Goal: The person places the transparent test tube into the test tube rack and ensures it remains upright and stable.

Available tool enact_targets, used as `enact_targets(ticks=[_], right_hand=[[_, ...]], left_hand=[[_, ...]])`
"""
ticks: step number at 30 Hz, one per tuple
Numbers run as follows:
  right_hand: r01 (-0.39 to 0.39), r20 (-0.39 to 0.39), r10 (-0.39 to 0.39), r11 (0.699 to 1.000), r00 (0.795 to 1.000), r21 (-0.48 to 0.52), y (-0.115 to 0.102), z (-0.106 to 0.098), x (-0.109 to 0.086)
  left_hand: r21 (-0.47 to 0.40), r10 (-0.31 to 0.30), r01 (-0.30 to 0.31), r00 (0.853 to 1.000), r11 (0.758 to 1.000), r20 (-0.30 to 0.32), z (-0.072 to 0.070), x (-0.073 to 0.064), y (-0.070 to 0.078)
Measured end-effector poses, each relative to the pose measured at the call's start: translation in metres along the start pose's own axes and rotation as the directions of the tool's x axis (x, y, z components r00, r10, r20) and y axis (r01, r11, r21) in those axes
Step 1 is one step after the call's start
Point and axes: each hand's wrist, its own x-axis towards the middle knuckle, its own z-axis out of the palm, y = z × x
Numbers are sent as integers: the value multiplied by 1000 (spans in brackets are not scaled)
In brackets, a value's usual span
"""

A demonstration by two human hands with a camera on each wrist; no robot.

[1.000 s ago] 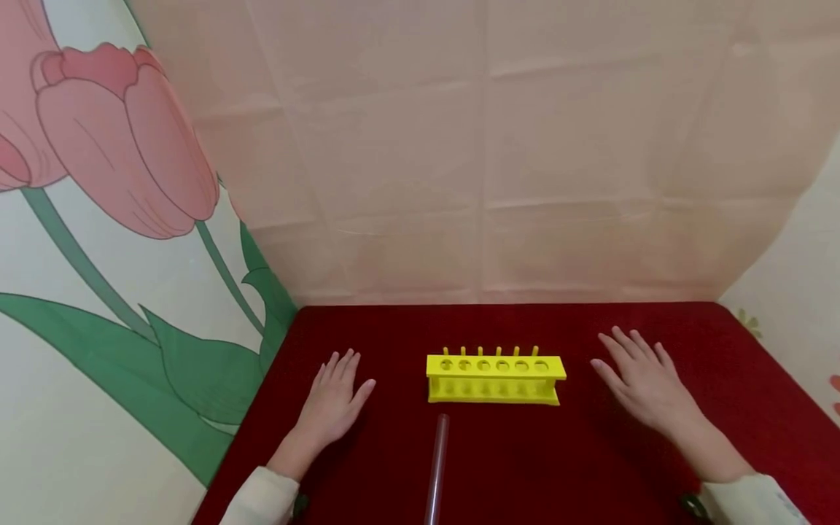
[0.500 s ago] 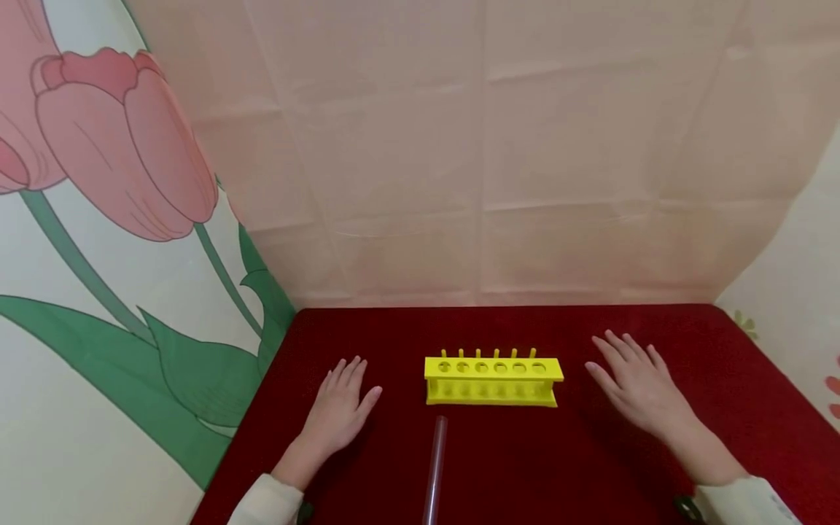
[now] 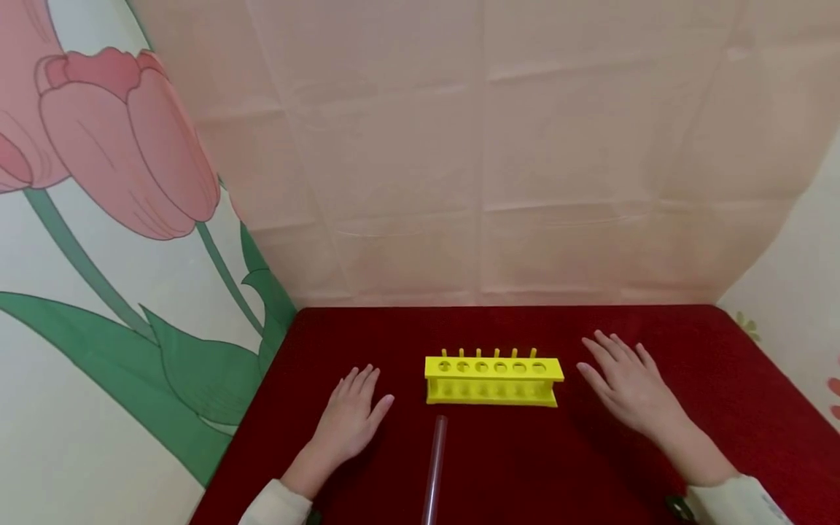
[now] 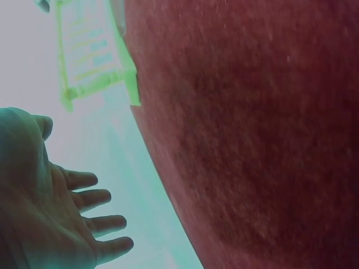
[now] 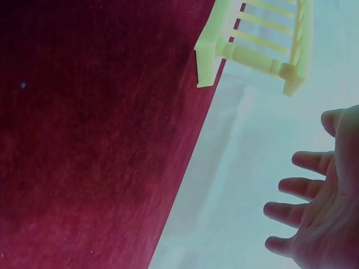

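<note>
While our left hand [image 3: 348, 421] and right hand [image 3: 631, 388] are empty, fingers extended, we judge the clear tube [image 3: 435, 463] light, slippery, possibly fragile, best pinched along its shaft.

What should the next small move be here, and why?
I'd probably ease the left hand toward the clear tube: it lies on the near side of the yellow rack, closer to that hand than to the right hand, and both hands are open, holding nothing.
</note>
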Motion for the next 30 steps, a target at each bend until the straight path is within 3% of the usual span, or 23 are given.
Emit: enact_targets(ticks=[11, 19, 30], right_hand=[[34, -20, -34, 999, 999, 8, -7, 2, 1], [24, 11, -24, 1000, 1000, 20, -12, 6, 2], [32, 40, -32, 999, 999, 18, -18, 10, 0]], left_hand=[[1, 18, -18, 1000, 1000, 17, 3, 0, 12], [-13, 46, -46, 999, 999, 15, 5, -2, 21], [21, 27, -29, 996, 999, 84, 21, -2, 29]])
